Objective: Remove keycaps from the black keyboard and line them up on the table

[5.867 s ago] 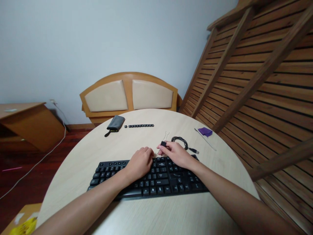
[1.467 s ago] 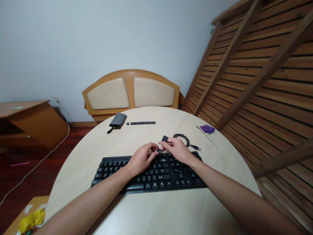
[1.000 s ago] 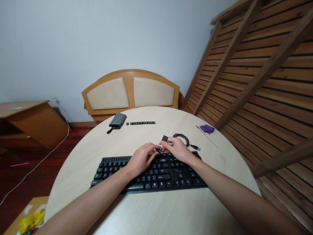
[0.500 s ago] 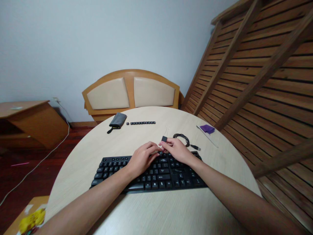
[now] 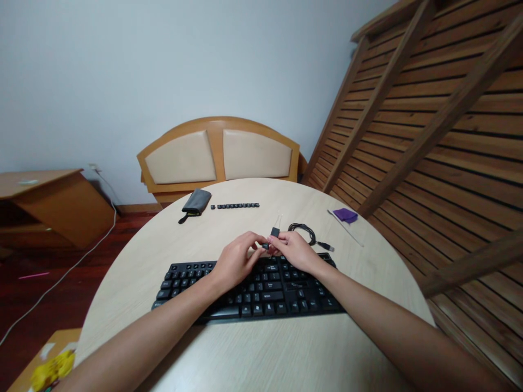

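Observation:
A black keyboard [image 5: 261,296] lies on the round table, several top-row sockets at its left bare of caps. Above its back edge, my left hand [image 5: 239,256] pinches a small black keycap [image 5: 265,246] between thumb and fingers. Close beside it, my right hand [image 5: 296,249] is closed on a keycap puller [image 5: 275,232], whose black handle and thin wire prongs point away from me. Beyond the hands, a row of loose keycaps [image 5: 238,206] stands on the table, one keycap [image 5: 213,207] set slightly apart at its left. My hands and forearms cover part of the keyboard.
A coiled black USB cable [image 5: 322,246] rests behind the keyboard's right end. A grey pouch [image 5: 196,202] lies at the far left of the table [image 5: 261,354]; a purple cloth [image 5: 346,215] and a thin pale stick [image 5: 351,235] are at the right. A wooden slatted panel [image 5: 449,136] leans close on the right.
My left hand has lifted a keycap slightly off the keyboard's back row, and it now shows between the fingertips. My right hand keeps the puller in nearly the same place.

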`<control>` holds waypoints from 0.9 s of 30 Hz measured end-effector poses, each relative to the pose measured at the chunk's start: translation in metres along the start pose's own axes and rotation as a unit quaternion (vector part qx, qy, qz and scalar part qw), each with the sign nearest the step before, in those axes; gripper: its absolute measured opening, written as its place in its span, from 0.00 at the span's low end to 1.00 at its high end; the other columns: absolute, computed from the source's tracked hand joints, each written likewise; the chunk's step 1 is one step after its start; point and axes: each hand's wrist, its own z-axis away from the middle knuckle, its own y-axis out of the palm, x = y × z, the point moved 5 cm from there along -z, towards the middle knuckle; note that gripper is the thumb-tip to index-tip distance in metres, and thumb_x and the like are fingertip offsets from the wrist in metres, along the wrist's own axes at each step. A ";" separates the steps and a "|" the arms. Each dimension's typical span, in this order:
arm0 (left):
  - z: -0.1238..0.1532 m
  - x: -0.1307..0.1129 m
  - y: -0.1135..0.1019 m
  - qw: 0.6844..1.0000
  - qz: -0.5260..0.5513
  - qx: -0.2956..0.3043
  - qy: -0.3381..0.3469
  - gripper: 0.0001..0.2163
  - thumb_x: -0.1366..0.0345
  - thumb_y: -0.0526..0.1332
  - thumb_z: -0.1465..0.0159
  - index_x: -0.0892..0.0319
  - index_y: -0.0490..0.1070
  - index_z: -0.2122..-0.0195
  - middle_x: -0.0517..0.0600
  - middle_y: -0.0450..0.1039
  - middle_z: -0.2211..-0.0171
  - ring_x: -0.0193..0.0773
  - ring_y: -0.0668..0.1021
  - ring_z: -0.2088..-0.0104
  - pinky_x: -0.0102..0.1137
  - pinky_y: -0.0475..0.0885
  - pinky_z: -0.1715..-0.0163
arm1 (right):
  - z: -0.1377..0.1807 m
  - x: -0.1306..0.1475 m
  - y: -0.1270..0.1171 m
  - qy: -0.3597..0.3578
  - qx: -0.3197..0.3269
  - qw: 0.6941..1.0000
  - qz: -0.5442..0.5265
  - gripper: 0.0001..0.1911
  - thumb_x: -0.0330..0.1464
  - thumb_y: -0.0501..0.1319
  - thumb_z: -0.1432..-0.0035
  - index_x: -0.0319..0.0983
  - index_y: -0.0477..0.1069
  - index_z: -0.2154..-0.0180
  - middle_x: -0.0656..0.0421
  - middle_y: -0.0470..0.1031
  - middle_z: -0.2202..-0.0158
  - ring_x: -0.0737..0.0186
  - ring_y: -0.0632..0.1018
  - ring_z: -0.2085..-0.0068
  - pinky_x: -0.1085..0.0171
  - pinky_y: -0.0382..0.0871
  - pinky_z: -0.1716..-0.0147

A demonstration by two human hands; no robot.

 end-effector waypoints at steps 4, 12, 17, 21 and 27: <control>-0.025 0.017 -0.009 0.999 -0.017 -0.009 -0.041 0.08 0.65 0.58 0.34 0.55 0.71 0.55 0.48 0.76 0.59 0.37 0.77 0.63 0.32 0.72 0.63 | -0.001 -0.002 0.002 0.002 -0.002 1.000 0.012 0.20 0.45 0.58 0.40 0.34 0.74 0.67 0.53 0.80 0.71 0.59 0.80 0.69 0.62 0.73 0.65; -0.096 0.064 -0.002 0.985 -0.166 -0.020 -0.032 0.09 0.66 0.59 0.36 0.56 0.74 0.56 0.50 0.79 0.59 0.44 0.76 0.55 0.34 0.72 0.57 | 0.003 0.001 0.003 0.004 -0.013 0.999 0.038 0.17 0.42 0.57 0.38 0.34 0.75 0.66 0.53 0.80 0.70 0.58 0.81 0.67 0.63 0.73 0.64; -0.131 0.088 0.020 0.975 -0.219 0.002 -0.019 0.09 0.68 0.60 0.37 0.55 0.76 0.56 0.52 0.79 0.60 0.46 0.74 0.52 0.34 0.72 0.58 | 0.005 0.003 0.004 0.005 -0.019 0.998 0.053 0.17 0.42 0.58 0.39 0.35 0.75 0.67 0.53 0.81 0.71 0.58 0.81 0.68 0.63 0.72 0.65; -0.151 0.104 0.031 0.973 -0.232 -0.001 -0.016 0.08 0.69 0.60 0.37 0.54 0.77 0.58 0.52 0.77 0.56 0.48 0.70 0.50 0.37 0.69 0.51 | 0.005 0.004 0.004 0.008 -0.024 0.997 0.074 0.17 0.41 0.57 0.38 0.36 0.75 0.67 0.54 0.81 0.70 0.58 0.81 0.67 0.64 0.72 0.65; -0.158 0.129 0.043 0.969 -0.240 -0.016 -0.047 0.08 0.67 0.62 0.38 0.55 0.78 0.59 0.54 0.74 0.54 0.49 0.68 0.48 0.39 0.68 0.49 | 0.006 0.007 0.004 0.008 -0.016 0.997 0.069 0.16 0.40 0.56 0.37 0.36 0.75 0.67 0.55 0.81 0.70 0.59 0.81 0.67 0.65 0.71 0.64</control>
